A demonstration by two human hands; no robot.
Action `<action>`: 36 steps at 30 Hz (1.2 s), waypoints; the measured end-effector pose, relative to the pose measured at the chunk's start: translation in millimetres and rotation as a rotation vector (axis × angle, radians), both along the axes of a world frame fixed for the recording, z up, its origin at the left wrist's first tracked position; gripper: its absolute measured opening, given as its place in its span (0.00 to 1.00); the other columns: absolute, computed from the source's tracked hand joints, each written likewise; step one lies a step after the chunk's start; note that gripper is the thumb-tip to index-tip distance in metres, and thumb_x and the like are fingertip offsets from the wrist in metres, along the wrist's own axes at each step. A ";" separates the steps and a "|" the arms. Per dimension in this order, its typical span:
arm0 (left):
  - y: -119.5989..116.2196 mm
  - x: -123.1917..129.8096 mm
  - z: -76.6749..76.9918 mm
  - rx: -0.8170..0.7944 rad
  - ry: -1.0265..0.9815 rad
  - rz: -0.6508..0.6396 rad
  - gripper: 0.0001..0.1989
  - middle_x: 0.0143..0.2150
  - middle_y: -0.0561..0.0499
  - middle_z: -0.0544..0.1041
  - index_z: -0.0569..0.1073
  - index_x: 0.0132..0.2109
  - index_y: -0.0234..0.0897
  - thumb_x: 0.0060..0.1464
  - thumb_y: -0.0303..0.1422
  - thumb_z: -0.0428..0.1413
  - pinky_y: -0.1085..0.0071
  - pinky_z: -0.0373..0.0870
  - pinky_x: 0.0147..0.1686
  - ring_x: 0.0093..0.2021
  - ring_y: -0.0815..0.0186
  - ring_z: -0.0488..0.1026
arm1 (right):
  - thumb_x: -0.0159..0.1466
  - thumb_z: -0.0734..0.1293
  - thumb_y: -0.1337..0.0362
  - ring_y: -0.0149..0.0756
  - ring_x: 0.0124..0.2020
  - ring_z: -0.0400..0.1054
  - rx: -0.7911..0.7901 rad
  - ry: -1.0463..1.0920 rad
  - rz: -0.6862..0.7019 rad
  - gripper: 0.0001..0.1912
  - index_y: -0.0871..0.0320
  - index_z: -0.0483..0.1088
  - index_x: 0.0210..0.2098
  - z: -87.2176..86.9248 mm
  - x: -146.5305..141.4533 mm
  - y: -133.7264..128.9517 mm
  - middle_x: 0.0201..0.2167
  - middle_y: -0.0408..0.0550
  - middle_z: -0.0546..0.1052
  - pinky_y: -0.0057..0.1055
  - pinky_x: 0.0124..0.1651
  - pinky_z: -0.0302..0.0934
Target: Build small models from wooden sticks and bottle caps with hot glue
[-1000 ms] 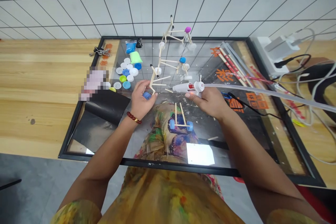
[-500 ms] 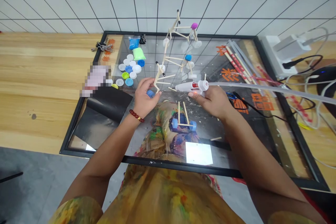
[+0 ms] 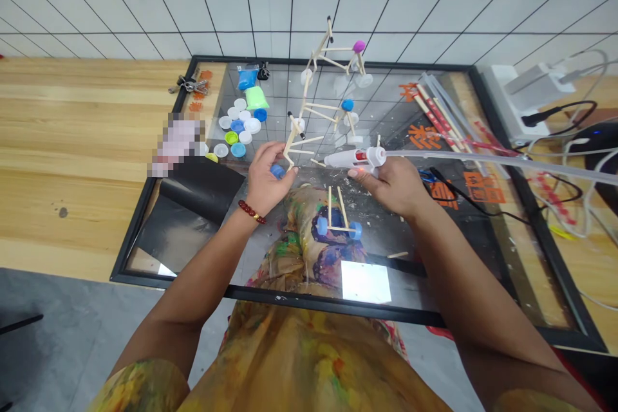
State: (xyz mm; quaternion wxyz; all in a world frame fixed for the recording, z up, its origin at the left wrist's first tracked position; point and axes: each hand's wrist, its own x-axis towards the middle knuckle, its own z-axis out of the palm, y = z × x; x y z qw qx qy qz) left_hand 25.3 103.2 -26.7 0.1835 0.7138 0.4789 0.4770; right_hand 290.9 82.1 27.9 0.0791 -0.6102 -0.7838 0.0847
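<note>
My left hand [image 3: 270, 179] is closed on a small bicycle model of wooden sticks [image 3: 290, 145], near its lower end, with a blue bottle cap [image 3: 277, 171] at its fingers. Dark tips cap the model's upper crossbar. In my right hand [image 3: 393, 185] is a white hot glue gun [image 3: 355, 158], a long clear glue stick trailing out of its back. Its nozzle points left, close to a short loose stick [image 3: 318, 163]. Nearer to me lies a stick frame [image 3: 339, 229] with blue caps at both ends. Two finished-looking models, one with a blue knob [image 3: 347, 105] and one with a magenta knob [image 3: 358, 46], stand behind.
Several bottle caps [image 3: 245, 137] and green clay [image 3: 257, 98] lie at the back left. A black sheet [image 3: 200, 190] rests left of my arm. Sticks and glue rods [image 3: 441, 117] lie right, by a white power strip [image 3: 514, 100] with cables. A black frame [image 3: 333, 309] edges the glass.
Both hands, the glue gun and the held stick model stay almost where they were. The whole view shifts very slightly.
</note>
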 end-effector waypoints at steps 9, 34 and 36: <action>-0.2 -0.1 0.1 -0.025 0.008 -0.012 0.21 0.53 0.46 0.74 0.72 0.53 0.39 0.51 0.28 0.62 0.64 0.78 0.48 0.48 0.62 0.75 | 0.68 0.55 0.42 0.52 0.39 0.76 0.010 0.025 0.011 0.31 0.57 0.79 0.43 -0.8 0.6 1.0 0.34 0.56 0.83 0.36 0.35 0.58; -3.1 2.3 6.3 -0.007 0.037 -0.027 0.22 0.52 0.47 0.75 0.73 0.52 0.39 0.49 0.25 0.61 0.63 0.78 0.48 0.46 0.63 0.75 | 0.66 0.55 0.43 0.53 0.41 0.76 -0.012 0.017 -0.045 0.31 0.58 0.79 0.47 -8.0 1.3 1.4 0.38 0.58 0.83 0.39 0.37 0.60; -3.1 2.1 6.3 0.008 0.027 -0.032 0.22 0.51 0.47 0.75 0.73 0.52 0.39 0.48 0.24 0.62 0.64 0.78 0.47 0.45 0.63 0.75 | 0.66 0.55 0.42 0.52 0.40 0.76 -0.002 0.018 -0.051 0.31 0.57 0.79 0.46 -7.1 0.7 0.8 0.38 0.57 0.83 0.38 0.36 0.59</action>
